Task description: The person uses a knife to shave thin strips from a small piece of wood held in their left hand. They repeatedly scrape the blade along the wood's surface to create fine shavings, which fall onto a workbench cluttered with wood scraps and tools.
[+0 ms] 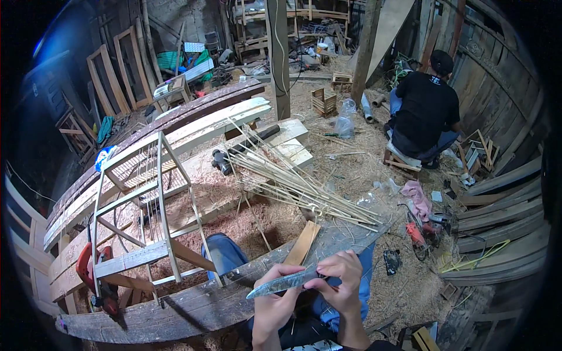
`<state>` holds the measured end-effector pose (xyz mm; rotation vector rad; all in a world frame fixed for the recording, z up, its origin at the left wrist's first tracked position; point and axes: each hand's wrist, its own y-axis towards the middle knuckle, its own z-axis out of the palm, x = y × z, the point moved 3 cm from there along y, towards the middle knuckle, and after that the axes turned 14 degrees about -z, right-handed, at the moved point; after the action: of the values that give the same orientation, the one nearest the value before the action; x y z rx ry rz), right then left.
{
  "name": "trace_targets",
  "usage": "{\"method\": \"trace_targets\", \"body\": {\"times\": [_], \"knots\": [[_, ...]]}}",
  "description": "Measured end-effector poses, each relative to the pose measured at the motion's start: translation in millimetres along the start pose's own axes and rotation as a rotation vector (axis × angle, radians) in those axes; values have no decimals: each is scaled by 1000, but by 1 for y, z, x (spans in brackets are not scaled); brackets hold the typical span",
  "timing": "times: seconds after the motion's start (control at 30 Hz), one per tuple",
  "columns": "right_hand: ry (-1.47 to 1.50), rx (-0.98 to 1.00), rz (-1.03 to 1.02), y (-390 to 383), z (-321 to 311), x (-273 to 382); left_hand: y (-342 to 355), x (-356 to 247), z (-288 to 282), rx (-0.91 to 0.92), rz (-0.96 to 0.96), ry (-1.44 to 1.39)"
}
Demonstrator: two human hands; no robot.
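Close in front of me, my right hand point(341, 282) is closed around the handle end of a knife point(284, 285), whose grey, stained blade points left. Behind that blade, my left hand point(274, 304) is closed, with its fingers bent and thumb raised; the blade hides what it pinches, if anything. Under the hands, a flat strip of wood point(303, 243) rests slantwise at the edge of a dark plank point(205, 313). A bundle of thin bamboo sticks point(310, 196) lies beyond them. To the left, a slatted wooden frame point(161, 205) leans on the plank.
A red power tool point(102, 275) sits at the left, and a hammer point(221, 161) lies on the boards. At the right are a red-and-black tool point(417, 234) and a pink cloth point(415, 199). A person in black point(426, 111) sits farther back. Wood shavings cover the floor.
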<state>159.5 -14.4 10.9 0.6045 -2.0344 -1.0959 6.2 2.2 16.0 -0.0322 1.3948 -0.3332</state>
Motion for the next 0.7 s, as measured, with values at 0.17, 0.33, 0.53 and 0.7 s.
{"method": "trace_targets", "body": {"times": [0.17, 0.33, 0.53, 0.7], "knots": [[-22, -34, -13, -2, -2, -1, -2, -2, 4, -16, 52, 5], [-68, -39, -11, -2, -6, -3, -6, -2, 8, -42, -10, -16], [-176, -46, -27, -10, -13, -16, 2, 3, 10, -31, 72, 81], [-352, -182, 87, -24, -24, -44, 4, 10, -3, -142, -36, 161]]}}
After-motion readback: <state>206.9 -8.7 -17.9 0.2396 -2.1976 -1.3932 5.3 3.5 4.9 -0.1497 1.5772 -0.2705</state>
